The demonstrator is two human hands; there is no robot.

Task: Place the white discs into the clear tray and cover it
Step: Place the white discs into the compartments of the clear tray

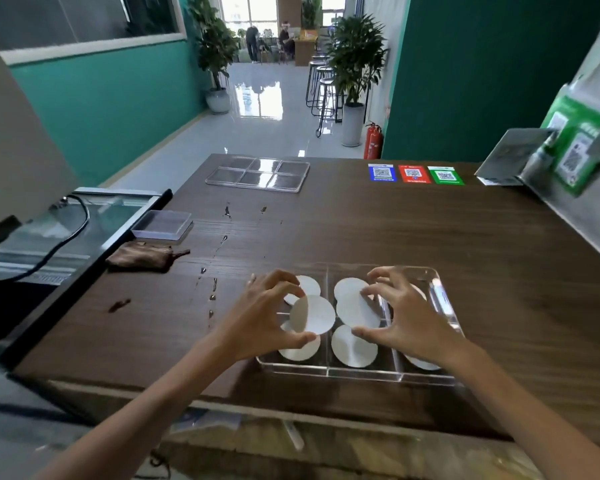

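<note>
Brown counter (378, 230), clear tray (361, 370) w/ discs under both hands: left (260, 320) pinching 1 disc (314, 315), right (400, 318) another (355, 310).

Right hand (400, 318) covers most of the tray's (361, 372) right-hand column: only slivers of the discs there show, one at (421, 362). Left hand (260, 320) hides part of the far-left disc (307, 285) and the near-left one (300, 351). Held disc (313, 314) blocks the compartment under it. Disc count not readable. Tray dividers wash out in glare. QR stickers (414, 174) too small to read. Green sign (581, 143) at right blurred and cut by the frame edge. Both forearms run off the bottom edge.
</note>
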